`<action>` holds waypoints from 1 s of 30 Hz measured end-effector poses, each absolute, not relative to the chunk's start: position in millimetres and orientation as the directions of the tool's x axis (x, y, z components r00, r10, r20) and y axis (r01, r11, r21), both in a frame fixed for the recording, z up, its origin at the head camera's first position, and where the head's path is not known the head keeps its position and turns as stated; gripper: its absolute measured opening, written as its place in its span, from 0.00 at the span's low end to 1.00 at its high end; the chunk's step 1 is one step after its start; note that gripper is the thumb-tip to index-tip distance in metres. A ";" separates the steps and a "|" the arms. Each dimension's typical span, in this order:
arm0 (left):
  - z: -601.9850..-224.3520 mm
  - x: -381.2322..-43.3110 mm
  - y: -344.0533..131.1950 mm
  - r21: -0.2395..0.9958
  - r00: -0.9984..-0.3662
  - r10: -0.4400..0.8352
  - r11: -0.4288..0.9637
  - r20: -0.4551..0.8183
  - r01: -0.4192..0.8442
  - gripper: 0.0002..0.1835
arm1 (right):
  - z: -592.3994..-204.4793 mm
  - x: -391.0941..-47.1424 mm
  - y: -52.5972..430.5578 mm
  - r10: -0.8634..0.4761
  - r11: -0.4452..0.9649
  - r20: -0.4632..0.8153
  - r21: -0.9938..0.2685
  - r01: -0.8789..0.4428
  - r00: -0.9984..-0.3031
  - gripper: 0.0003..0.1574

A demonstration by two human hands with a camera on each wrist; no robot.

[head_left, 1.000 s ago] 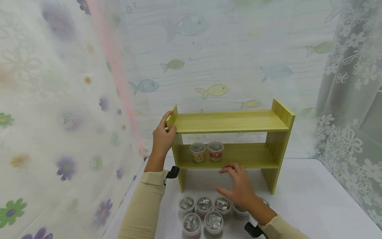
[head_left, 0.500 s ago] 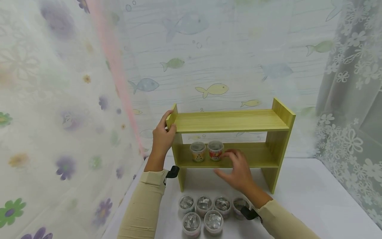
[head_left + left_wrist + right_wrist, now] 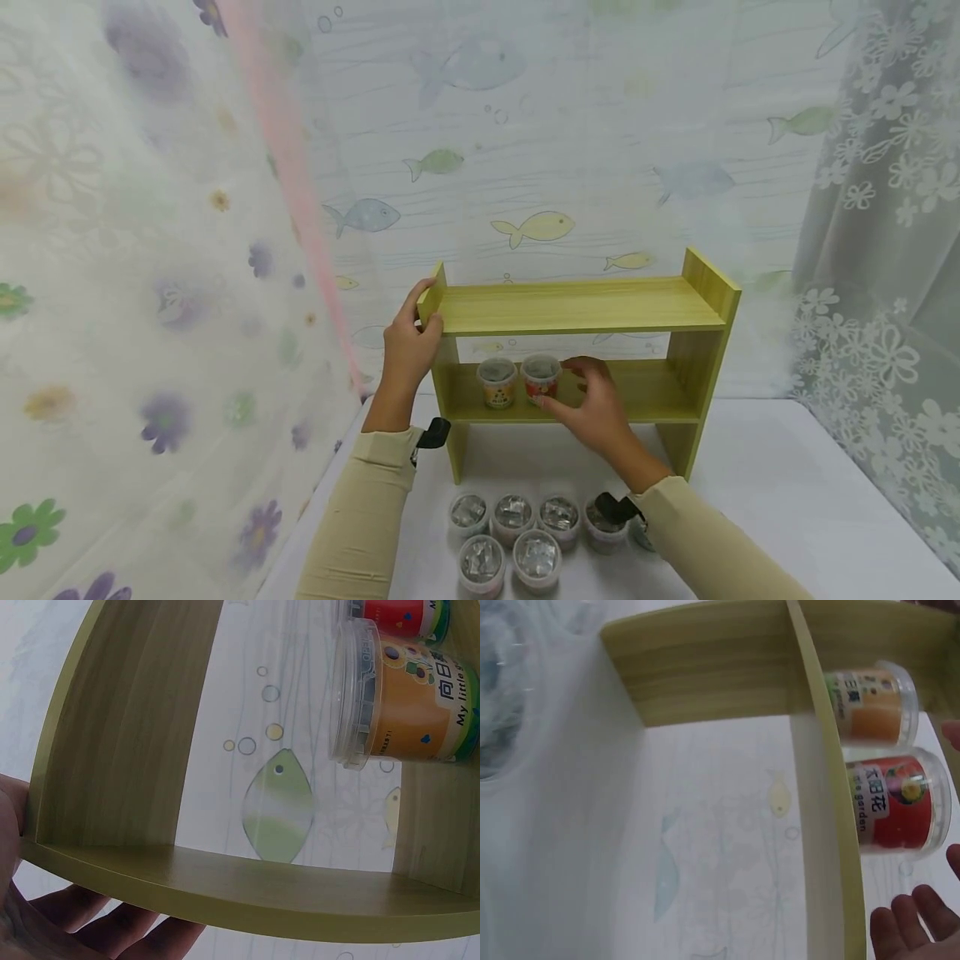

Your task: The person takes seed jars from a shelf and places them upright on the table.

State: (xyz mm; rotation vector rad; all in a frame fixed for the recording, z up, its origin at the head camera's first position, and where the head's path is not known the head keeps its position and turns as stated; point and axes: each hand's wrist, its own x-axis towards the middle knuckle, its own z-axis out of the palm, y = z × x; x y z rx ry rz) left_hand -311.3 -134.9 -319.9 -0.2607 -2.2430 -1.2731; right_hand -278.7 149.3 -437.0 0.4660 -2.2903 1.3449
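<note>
My left hand (image 3: 408,350) grips the upper left side panel of a yellow-green wooden shelf (image 3: 577,307). In the left wrist view its fingers (image 3: 124,926) lie along the panel's outer side. Two clear-lidded plastic cups stand upright on the middle board: an orange-labelled cup (image 3: 498,393) at left and a red-labelled cup (image 3: 540,387) beside it. My right hand (image 3: 596,412) is at the red cup's right, thumb in front of it and fingers spread. In the right wrist view, a gap shows between that cup (image 3: 900,802) and the fingertips (image 3: 907,919).
Several cups with silvery contents under clear lids (image 3: 537,560) stand in two rows on the white table (image 3: 772,467), in front of the shelf. My right forearm passes over the rightmost ones. A fish-patterned curtain (image 3: 600,150) hangs behind the shelf.
My right hand has risen and moved forward from in front of the shelf to the red cup's right side. My left hand keeps its hold; the cups stay put.
</note>
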 end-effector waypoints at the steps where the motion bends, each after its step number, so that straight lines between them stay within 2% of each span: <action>1: -320.1 -311.6 -135.1 0.734 -0.833 -0.097 0.536 0.544 0.417 0.29 | -435.2 -280.8 149.0 -0.066 0.449 0.499 -0.759 -0.472 -0.864 0.48; 5: -320.5 -312.5 -135.6 0.732 -0.830 -0.100 0.537 0.549 0.419 0.29 | -430.8 -289.0 147.8 -0.081 0.384 0.388 -0.838 -0.388 -0.918 0.52; 14: -321.4 -310.6 -134.9 0.736 -0.836 -0.101 0.537 0.540 0.411 0.29 | -431.0 -303.3 145.6 -0.142 0.340 0.260 -0.894 -0.294 -0.955 0.60; 24: -319.4 -309.5 -134.4 0.735 -0.834 -0.110 0.545 0.540 0.404 0.29 | -427.2 -315.0 143.8 -0.159 0.367 0.281 -0.873 -0.321 -0.946 0.50; 30: -320.1 -308.9 -133.7 0.733 -0.832 -0.104 0.541 0.545 0.413 0.28 | -428.6 -315.2 145.2 -0.157 0.430 0.310 -0.833 -0.348 -0.938 0.48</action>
